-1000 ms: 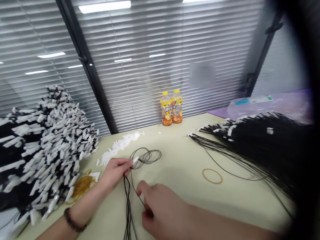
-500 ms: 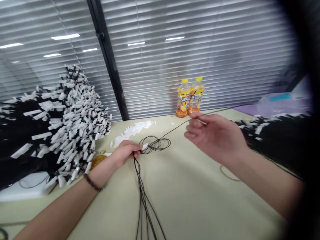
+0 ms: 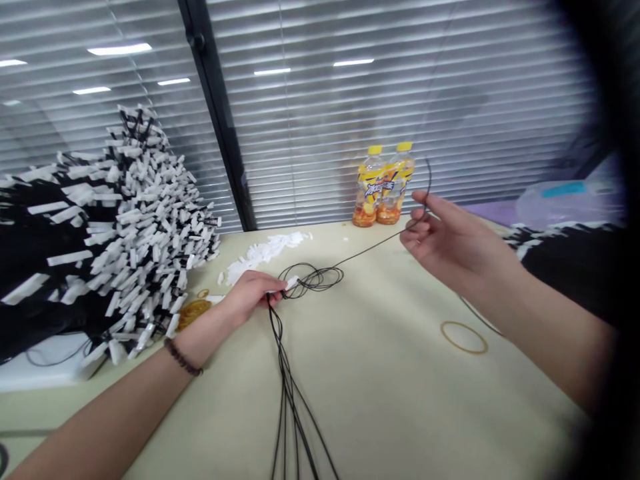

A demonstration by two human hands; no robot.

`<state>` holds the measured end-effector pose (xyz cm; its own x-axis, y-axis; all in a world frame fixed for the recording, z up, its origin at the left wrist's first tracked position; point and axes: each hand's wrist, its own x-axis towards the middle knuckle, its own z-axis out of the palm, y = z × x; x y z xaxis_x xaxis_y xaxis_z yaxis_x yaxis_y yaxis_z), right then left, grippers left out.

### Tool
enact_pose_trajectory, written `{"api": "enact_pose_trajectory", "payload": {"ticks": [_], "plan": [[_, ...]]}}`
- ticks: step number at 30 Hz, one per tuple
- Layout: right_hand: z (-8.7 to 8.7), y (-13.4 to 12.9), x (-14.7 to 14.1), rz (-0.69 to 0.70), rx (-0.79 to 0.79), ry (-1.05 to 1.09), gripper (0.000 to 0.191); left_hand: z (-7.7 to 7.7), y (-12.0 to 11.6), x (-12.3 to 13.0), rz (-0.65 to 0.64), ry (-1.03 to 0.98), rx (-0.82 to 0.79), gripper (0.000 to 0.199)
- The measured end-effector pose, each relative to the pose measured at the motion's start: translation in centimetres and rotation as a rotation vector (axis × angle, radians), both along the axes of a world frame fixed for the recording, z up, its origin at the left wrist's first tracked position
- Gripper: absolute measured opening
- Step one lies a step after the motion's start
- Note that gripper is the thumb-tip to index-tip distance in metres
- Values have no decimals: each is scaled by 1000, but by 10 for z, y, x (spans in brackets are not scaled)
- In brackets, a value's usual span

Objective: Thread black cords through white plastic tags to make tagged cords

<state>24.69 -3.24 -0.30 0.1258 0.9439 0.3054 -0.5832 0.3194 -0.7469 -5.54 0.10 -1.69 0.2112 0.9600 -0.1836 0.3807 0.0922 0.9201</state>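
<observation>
My left hand [image 3: 253,293] is closed over a bundle of thin black cables [image 3: 283,363], whose strands hang down toward the front of the table. A small white tag [image 3: 292,283] sticks out between its thumb and fingers. Just right of it the cable lies in loose loops [image 3: 320,277]. From those loops one strand runs up to my right hand [image 3: 445,233], which pinches it between thumb and fingers. Past the pinch the strand's end curls upward in front of the blinds.
At left rises a heap of black cables with white tags [image 3: 150,213]. Loose white tags [image 3: 265,253] lie behind my left hand. Two yellow-capped bottles [image 3: 383,190] stand by the blinds. Rubber bands [image 3: 194,312] and a single band [image 3: 464,323] rest on the table. More tagged black cables [image 3: 575,267] are at right.
My right hand has moved to the right along the strand, and the strand's end now curls up above it. My left hand keeps its hold on the bundle.
</observation>
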Motion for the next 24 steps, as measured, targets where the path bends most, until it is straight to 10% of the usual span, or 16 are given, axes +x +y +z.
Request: {"api": "enact_pose_trajectory", "payload": {"ticks": [10, 15, 24], "plan": [[-23, -9, -34, -409, -21, -324, 12, 6, -5, 5, 79, -197, -171, 25], [-54, -38, -86, -170, 45, -859, 15, 0, -14, 14, 95, -96, -75, 28], [-63, -43, -91, -120, 155, -998, 15, -1, -19, 18, 42, -42, -37, 25]]}}
